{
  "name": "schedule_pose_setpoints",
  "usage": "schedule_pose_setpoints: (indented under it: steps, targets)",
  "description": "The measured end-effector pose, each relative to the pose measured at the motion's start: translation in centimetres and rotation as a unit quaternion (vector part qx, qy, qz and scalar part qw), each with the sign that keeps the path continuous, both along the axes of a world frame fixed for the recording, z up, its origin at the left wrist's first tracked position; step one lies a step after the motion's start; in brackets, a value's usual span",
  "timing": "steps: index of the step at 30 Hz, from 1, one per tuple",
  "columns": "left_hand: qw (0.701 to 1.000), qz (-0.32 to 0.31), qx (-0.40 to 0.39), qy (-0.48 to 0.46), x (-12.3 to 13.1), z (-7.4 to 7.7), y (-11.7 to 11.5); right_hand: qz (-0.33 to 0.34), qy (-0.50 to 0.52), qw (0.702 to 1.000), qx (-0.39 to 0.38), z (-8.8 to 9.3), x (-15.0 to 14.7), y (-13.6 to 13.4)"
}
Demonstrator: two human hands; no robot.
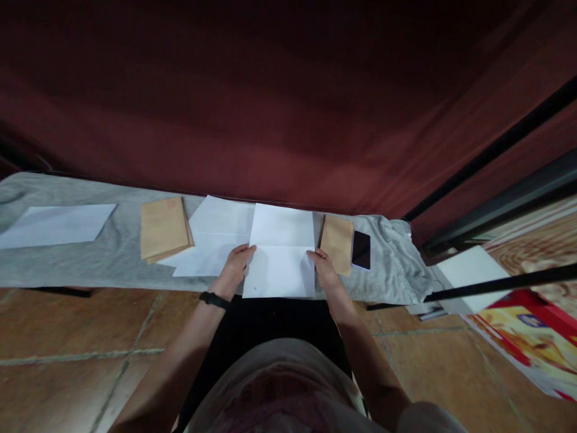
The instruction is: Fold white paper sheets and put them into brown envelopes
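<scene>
A white sheet of paper (282, 267) with a crease across its middle lies in front of me, its near end reaching the table's front edge. My left hand (237, 263) pinches its left side near the crease, thumb on top. On the opposite side my right hand (322, 264) grips the paper's right edge in the same way. More white sheets (216, 225), also creased, spread out to the left, partly under the held one. Just right of my right hand sit brown envelopes (338, 240), stacked, with a dark-screened phone (361, 250) beside them.
Another stack of brown envelopes (163, 228) lies further left, and white paper (58, 224) rests at the far left. A grey cloth (126, 264) covers the narrow table. Behind it hangs a dark red curtain (270, 132). Black bars (491, 147) and a red-yellow box (532, 337) are at right.
</scene>
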State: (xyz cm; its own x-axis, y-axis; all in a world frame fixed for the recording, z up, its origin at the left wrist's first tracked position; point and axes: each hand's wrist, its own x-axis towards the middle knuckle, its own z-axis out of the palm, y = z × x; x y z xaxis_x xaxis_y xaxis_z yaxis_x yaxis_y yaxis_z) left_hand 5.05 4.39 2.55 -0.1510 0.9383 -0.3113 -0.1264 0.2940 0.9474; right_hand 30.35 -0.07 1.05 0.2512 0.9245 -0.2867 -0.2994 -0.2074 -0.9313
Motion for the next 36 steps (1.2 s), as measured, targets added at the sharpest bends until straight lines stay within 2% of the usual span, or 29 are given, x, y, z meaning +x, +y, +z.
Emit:
schedule_pose_setpoints:
  steps: [3, 5, 11, 13, 15, 17, 19, 25, 30, 32, 36]
  targets:
    - [1.0, 0.007, -0.011, -0.019, -0.4, 0.9, 0.7, 0.001, 0.002, 1.0, 0.013, 0.8, 0.0, 0.7]
    - [1.0, 0.003, 0.007, -0.012, -0.7, 2.0, 1.2, 0.014, 0.0, 1.0, 0.028, 1.7, 0.3, 1.3]
    - [0.984, -0.055, 0.156, 0.061, -1.6, 6.3, 2.7, 0.04, -0.06, 0.99, 0.125, 5.5, 1.8, 3.4]
    - [0.971, -0.056, 0.214, 0.084, -1.7, 7.2, 2.8, 0.033, -0.082, 0.983, 0.163, 6.4, 2.1, 3.6]
    - [0.96, -0.048, 0.255, 0.107, -1.8, 7.2, 2.6, 0.019, -0.113, 0.974, 0.193, 6.6, 2.3, 3.3]
    - [0.961, -0.048, 0.245, 0.119, -1.8, 6.6, 2.1, 0.007, -0.15, 0.966, 0.209, 6.0, 2.3, 2.7]
    - [0.972, -0.065, 0.193, 0.117, -1.8, 5.4, 1.3, 0.001, -0.186, 0.961, 0.205, 4.8, 2.2, 1.8]
    - [0.983, -0.138, 0.092, 0.082, -1.2, 1.7, -1.7, 0.028, -0.275, 0.952, 0.133, -0.6, 1.3, -1.3]
    - [0.992, -0.111, 0.041, 0.039, -1.2, -1.1, -3.2, 0.025, -0.311, 0.945, 0.098, -3.0, 1.0, -3.1]
    - [0.99, -0.112, 0.043, 0.077, -1.3, -2.3, -3.3, 0.032, -0.34, 0.936, 0.089, -3.4, 1.0, -3.5]
    - [0.966, -0.1, 0.085, 0.223, -1.1, -4.3, -3.1, 0.021, -0.43, 0.899, 0.08, -3.5, 0.5, -4.5]
